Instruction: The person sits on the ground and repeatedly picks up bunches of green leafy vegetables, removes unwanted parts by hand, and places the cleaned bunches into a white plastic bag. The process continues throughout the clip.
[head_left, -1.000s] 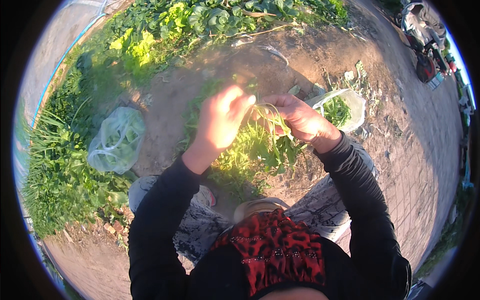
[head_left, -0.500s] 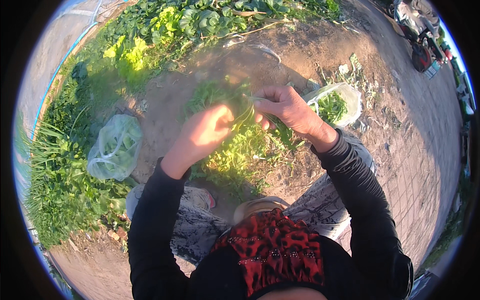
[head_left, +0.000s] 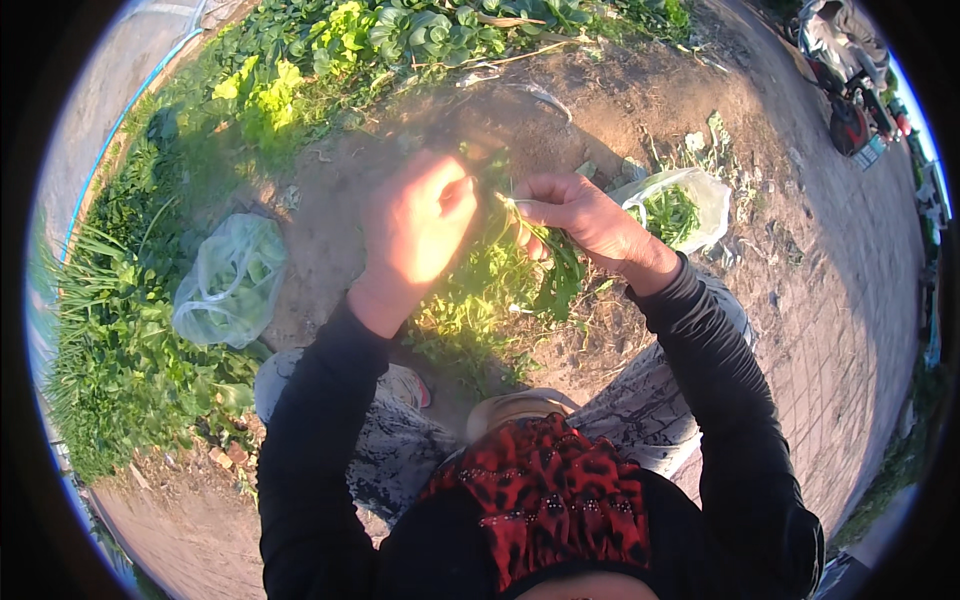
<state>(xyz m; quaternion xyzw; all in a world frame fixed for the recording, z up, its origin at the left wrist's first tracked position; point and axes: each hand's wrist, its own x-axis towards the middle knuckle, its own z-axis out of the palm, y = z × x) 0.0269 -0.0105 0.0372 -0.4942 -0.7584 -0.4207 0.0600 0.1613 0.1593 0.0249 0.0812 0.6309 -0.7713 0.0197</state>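
My right hand (head_left: 585, 222) is closed on a sprig of leafy greens (head_left: 562, 282). The pale stem ends poke out past its thumb and forefinger, and the leaves hang below the palm. My left hand (head_left: 418, 235) is a little to the left, in strong sunlight and glare. Its fingers look curled in, with the thumb near the forefinger; whether anything is between them cannot be made out. Beneath both hands, a patch of low leafy plants (head_left: 465, 325) grows from the soil between my legs.
An open clear plastic bag (head_left: 712, 205) with cut greens lies beyond my right hand. Another filled plastic bag (head_left: 232, 285) rests on the left beside dense green plants (head_left: 140, 350). Leafy vegetables (head_left: 420, 35) line the far side. Paving (head_left: 830, 350) runs along the right.
My left hand has moved up and away from the stems at my right fingers. The feathery greens seen between the hands no longer show there. My right hand stays nearly in place.
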